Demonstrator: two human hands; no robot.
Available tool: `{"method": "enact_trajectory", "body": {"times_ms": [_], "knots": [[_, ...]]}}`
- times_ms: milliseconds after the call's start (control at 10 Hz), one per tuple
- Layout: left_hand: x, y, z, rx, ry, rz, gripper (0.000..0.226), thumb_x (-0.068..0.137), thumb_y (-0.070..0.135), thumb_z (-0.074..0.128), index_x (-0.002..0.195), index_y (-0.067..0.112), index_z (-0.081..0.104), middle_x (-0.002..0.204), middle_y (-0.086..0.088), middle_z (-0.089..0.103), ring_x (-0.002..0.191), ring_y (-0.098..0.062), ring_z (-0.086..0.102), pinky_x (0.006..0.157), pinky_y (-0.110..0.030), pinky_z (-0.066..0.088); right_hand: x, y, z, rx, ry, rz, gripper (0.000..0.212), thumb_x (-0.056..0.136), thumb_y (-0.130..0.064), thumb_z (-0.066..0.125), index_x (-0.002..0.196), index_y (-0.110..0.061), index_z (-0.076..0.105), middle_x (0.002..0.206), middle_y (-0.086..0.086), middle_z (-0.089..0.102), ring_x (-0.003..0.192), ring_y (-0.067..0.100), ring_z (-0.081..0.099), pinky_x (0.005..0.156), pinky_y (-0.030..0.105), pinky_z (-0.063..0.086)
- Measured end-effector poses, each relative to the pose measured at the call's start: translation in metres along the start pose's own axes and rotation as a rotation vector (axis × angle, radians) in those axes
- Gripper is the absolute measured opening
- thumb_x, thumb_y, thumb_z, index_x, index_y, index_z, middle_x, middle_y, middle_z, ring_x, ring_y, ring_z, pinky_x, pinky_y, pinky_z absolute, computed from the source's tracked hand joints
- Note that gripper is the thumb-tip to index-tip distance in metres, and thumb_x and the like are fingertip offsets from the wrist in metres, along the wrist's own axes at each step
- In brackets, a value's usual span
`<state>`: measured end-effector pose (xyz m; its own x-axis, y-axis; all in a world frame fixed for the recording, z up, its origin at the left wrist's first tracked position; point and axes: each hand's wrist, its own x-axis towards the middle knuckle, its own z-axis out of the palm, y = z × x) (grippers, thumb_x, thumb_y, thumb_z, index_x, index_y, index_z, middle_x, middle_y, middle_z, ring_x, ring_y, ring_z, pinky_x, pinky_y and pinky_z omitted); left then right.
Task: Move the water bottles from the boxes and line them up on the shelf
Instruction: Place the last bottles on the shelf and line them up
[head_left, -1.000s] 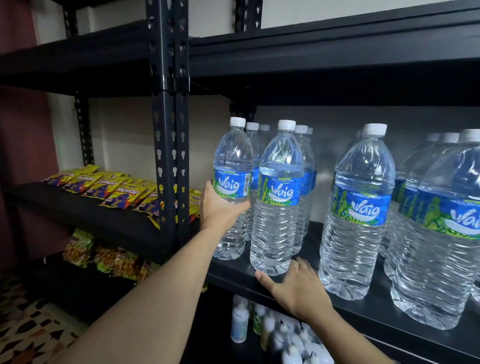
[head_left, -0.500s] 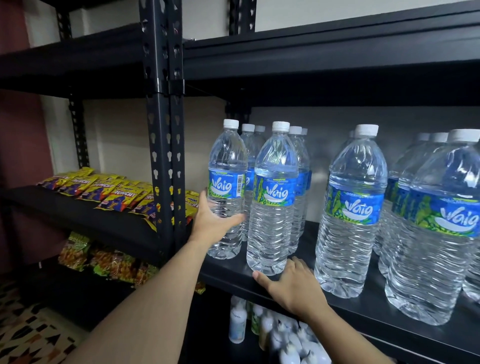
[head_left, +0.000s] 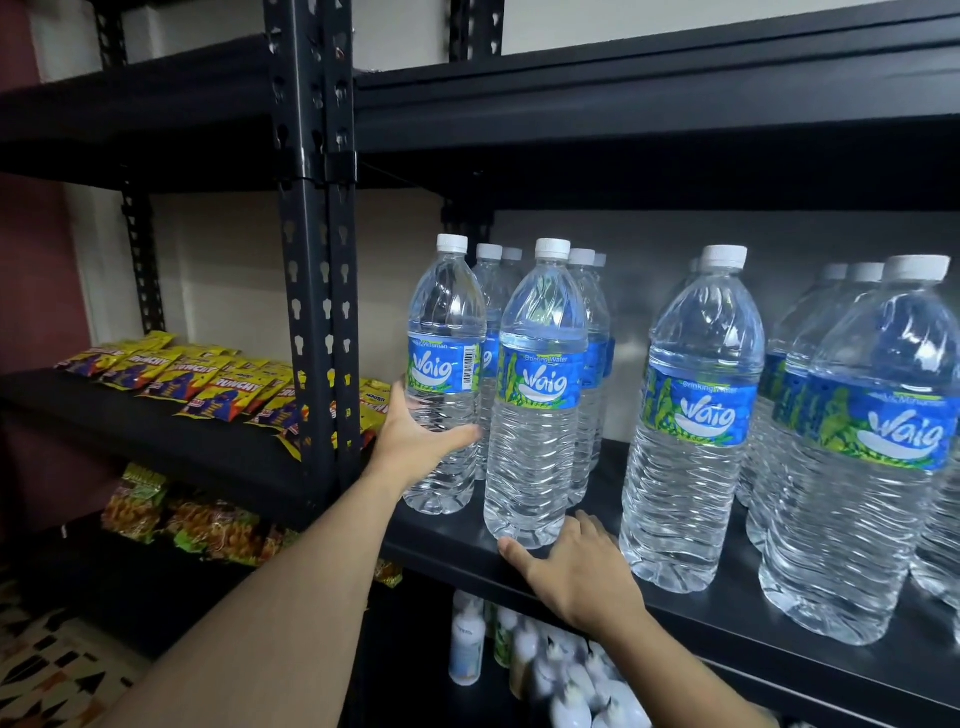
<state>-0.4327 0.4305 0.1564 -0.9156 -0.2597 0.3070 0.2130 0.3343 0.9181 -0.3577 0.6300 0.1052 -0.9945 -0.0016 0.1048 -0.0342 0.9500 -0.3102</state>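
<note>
Gripping one water bottle (head_left: 445, 364), left hand (head_left: 415, 447), right hand (head_left: 576, 571) on shelf (head_left: 727, 621)

We seem to be in a small shop or its stockroom. Black slotted steel racks (head_left: 317, 260) carry goods in bulk: identical Waig water bottles (head_left: 540, 395) stand in rows on one shelf (head_left: 727, 612), yellow snack packets (head_left: 171, 374) lie fanned on the next, with bagged snacks (head_left: 208, 525) and white bottles (head_left: 467, 644) below.

Single head-worn wide-angle view, close to the black shelf (head_left: 571, 558), facing forward and slightly down
</note>
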Motion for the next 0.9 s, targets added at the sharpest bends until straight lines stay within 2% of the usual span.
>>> {"method": "enact_trajectory", "body": {"times_ms": [100, 200, 300, 400, 500, 600, 700, 800, 900], "knots": [[-0.002, 0.001, 0.000, 0.016, -0.007, -0.016, 0.109, 0.043, 0.055, 0.091, 0.133, 0.036, 0.033, 0.133, 0.007, 0.053, 0.122, -0.019, 0.052, 0.107, -0.048, 0.043, 0.000, 0.000, 0.000, -0.012, 0.006, 0.000, 0.098, 0.086, -0.077, 0.038, 0.147, 0.000, 0.033, 0.158, 0.018, 0.028, 0.149, 0.029, 0.021, 0.122, 0.036, 0.017], [-0.006, 0.002, -0.001, 0.025, -0.025, -0.039, 0.121, 0.046, 0.059, 0.089, 0.144, 0.032, 0.024, 0.146, 0.002, 0.046, 0.132, -0.022, 0.045, 0.111, -0.049, 0.038, 0.000, 0.001, 0.002, -0.002, 0.005, 0.006, 0.099, 0.085, -0.078, 0.038, 0.146, 0.000, 0.033, 0.158, 0.018, 0.028, 0.149, 0.029, 0.021, 0.122, 0.036, 0.016], [-0.010, 0.002, 0.000, 0.036, -0.045, -0.074, 0.124, 0.060, 0.060, 0.084, 0.154, 0.028, 0.010, 0.159, -0.003, 0.028, 0.144, -0.025, 0.030, 0.116, -0.049, 0.030, 0.001, 0.001, 0.002, 0.002, -0.004, 0.006, 0.100, 0.085, -0.079, 0.038, 0.147, 0.000, 0.032, 0.159, 0.018, 0.027, 0.149, 0.029, 0.020, 0.123, 0.036, 0.016], [-0.012, 0.000, -0.001, 0.053, -0.075, -0.109, 0.133, 0.060, 0.068, 0.079, 0.156, 0.026, -0.002, 0.163, -0.003, 0.014, 0.149, -0.026, 0.019, 0.118, -0.052, 0.025, 0.000, 0.002, 0.001, -0.011, 0.005, -0.004, 0.100, 0.086, -0.078, 0.038, 0.147, 0.001, 0.032, 0.159, 0.018, 0.027, 0.149, 0.029, 0.020, 0.123, 0.036, 0.016], [-0.019, -0.006, -0.003, 0.122, -0.125, -0.143, 0.130, 0.066, 0.073, 0.070, 0.156, 0.025, -0.009, 0.165, -0.002, 0.006, 0.150, -0.026, 0.014, 0.119, -0.052, 0.020, 0.001, 0.002, 0.001, 0.007, 0.012, -0.008, 0.103, 0.085, -0.079, 0.037, 0.149, 0.001, 0.030, 0.160, 0.018, 0.025, 0.150, 0.029, 0.019, 0.123, 0.036, 0.015], [-0.034, -0.022, -0.008, 0.253, -0.190, -0.154, 0.133, 0.060, 0.084, 0.063, 0.156, 0.025, -0.007, 0.164, 0.000, 0.011, 0.149, -0.025, 0.020, 0.119, -0.049, 0.022, -0.003, 0.001, 0.000, 0.006, 0.014, -0.018, 0.110, 0.080, -0.085, 0.029, 0.149, 0.001, 0.029, 0.160, 0.019, 0.026, 0.150, 0.029, 0.020, 0.123, 0.037, 0.015], [-0.051, -0.036, -0.011, 0.519, -0.273, -0.115, 0.131, 0.068, 0.082, 0.059, 0.156, 0.014, -0.011, 0.164, -0.008, 0.009, 0.150, -0.025, 0.016, 0.121, -0.043, 0.018, -0.010, 0.000, -0.003, -0.045, 0.058, -0.054, 0.131, 0.061, -0.091, 0.005, 0.149, 0.003, 0.030, 0.158, 0.019, 0.029, 0.149, 0.028, 0.023, 0.122, 0.036, 0.017], [-0.071, -0.036, -0.013, 0.750, -0.339, -0.125, 0.105, 0.090, 0.070, 0.039, 0.154, 0.004, -0.014, 0.164, -0.013, -0.007, 0.152, -0.024, -0.004, 0.120, -0.036, 0.003, -0.015, 0.002, -0.001, -0.112, 0.047, -0.081, 0.154, 0.040, -0.090, -0.026, 0.150, 0.003, 0.028, 0.159, 0.018, 0.028, 0.149, 0.028, 0.022, 0.122, 0.036, 0.017], [-0.088, -0.033, -0.019, 0.757, -0.354, -0.139, 0.099, 0.094, 0.063, 0.040, 0.154, 0.004, -0.011, 0.164, -0.009, -0.009, 0.151, -0.020, -0.010, 0.122, -0.036, 0.004, -0.029, 0.008, 0.006, -0.142, 0.056, -0.098, 0.154, 0.040, -0.088, -0.033, 0.153, 0.000, 0.023, 0.162, 0.016, 0.022, 0.151, 0.026, 0.017, 0.122, 0.036, 0.014]]}}
